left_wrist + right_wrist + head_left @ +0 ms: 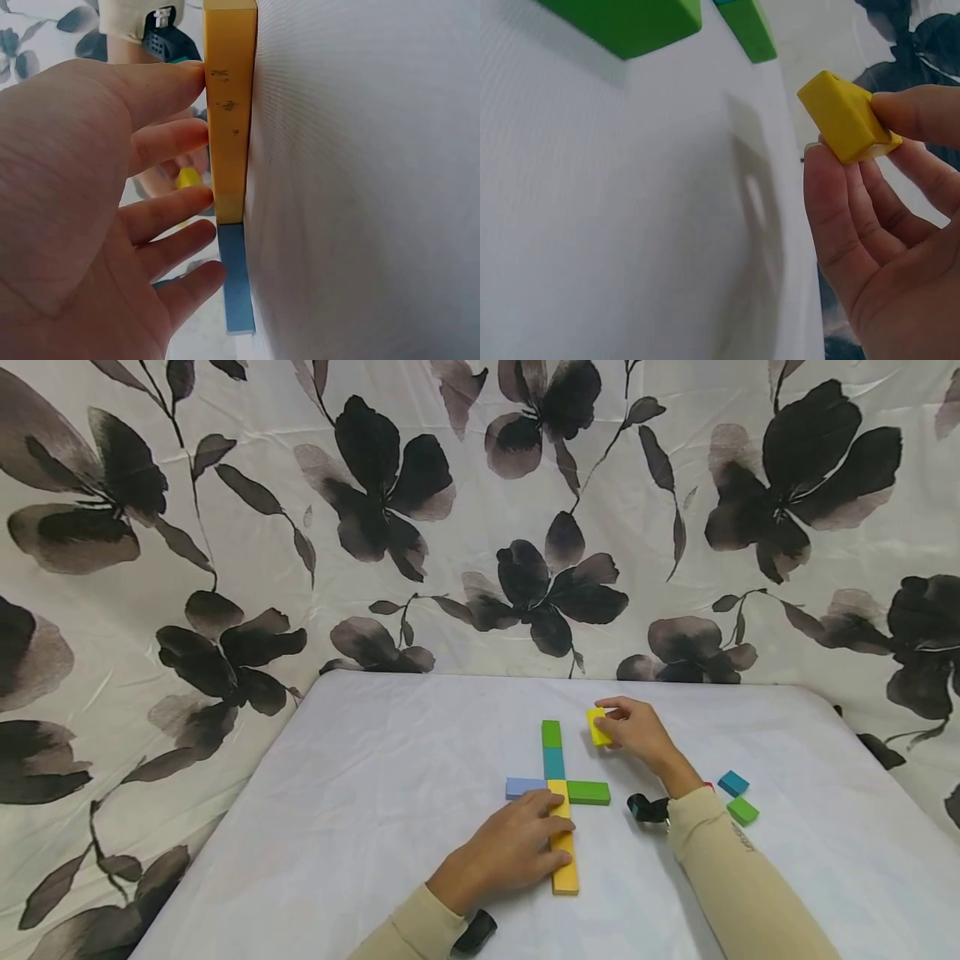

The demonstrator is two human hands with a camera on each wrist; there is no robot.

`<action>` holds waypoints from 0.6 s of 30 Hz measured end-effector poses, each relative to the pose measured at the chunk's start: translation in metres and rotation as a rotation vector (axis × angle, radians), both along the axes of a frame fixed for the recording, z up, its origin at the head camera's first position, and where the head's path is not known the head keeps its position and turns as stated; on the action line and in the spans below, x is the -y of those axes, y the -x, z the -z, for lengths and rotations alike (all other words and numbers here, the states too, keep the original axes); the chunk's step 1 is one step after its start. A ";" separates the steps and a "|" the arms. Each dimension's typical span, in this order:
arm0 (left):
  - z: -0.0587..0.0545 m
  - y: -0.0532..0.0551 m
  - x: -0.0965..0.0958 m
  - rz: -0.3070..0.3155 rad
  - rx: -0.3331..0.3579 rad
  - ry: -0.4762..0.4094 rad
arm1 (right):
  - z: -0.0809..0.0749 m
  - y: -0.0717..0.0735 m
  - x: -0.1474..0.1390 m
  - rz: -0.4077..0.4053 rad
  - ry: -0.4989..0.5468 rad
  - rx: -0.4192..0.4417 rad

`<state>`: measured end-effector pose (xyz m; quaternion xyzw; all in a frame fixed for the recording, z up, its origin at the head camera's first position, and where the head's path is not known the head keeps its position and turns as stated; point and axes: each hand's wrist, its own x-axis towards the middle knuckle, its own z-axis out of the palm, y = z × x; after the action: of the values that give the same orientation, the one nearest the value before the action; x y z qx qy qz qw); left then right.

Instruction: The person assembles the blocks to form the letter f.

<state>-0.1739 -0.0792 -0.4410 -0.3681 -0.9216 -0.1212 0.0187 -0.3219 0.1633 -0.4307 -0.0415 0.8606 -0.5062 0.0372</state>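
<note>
My right hand [636, 732] pinches a small yellow block [598, 727] between thumb and fingers, up over the far part of the table. In the right wrist view the yellow block [846, 118] is tilted, its shadow on the cloth below. The fingertips of my left hand [510, 839] rest along the top of a long orange-yellow block [565, 872], partly covering it. This block forms the stem of a cross laid flat. A blue block [525, 787] lies left of its top end, a green block [588, 792] right. Beyond stand a teal block [553, 763] and another green block [551, 733] in line.
A loose blue block [733, 783] and a green block [743, 812] lie on the right, beside my right forearm, which partly hides something red. The white-covered table [375, 760] ends at a floral cloth backdrop [465, 527]. Dark cameras are strapped at both wrists.
</note>
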 end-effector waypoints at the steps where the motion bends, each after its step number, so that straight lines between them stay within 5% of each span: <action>1: 0.000 0.000 0.000 0.000 -0.001 0.004 | 0.000 0.001 0.002 0.004 0.007 0.004; 18: -0.002 -0.002 -0.001 -0.015 0.024 0.029 | 0.002 0.009 0.017 0.045 0.090 0.077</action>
<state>-0.1717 -0.0786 -0.4393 -0.3601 -0.9261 -0.1121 0.0030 -0.3314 0.1463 -0.4323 -0.0042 0.8358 -0.5461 0.0568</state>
